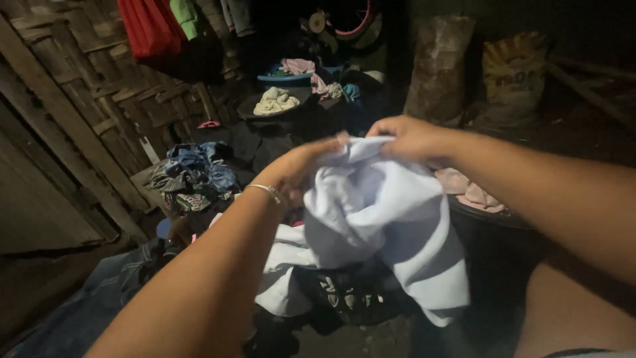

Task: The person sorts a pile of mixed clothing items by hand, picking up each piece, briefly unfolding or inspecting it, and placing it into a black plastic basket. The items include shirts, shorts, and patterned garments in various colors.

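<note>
A: Head view, item one — what do the hands hold?

B: One white garment, bunched and hanging. The left hand is closed on its upper left edge, a thin bracelet on that wrist. The right hand pinches the top edge just beside it, fingers curled over the cloth. The garment is held in the air between the two hands, its lower folds drooping toward a second white piece below.

A: Beneath that?

B: A dark heap with pale markings, on the ground. Left of it, blue denim.

A: Further back?

B: A pile of mixed blue clothes by the woven bamboo wall. A cream cloth in a dark basin; pink cloth in a blue one behind it. Red cloth hanging above.

A: Right side?

B: Pink cloth in a dark tub — near the right forearm. A printed sack stands behind, well apart.
</note>
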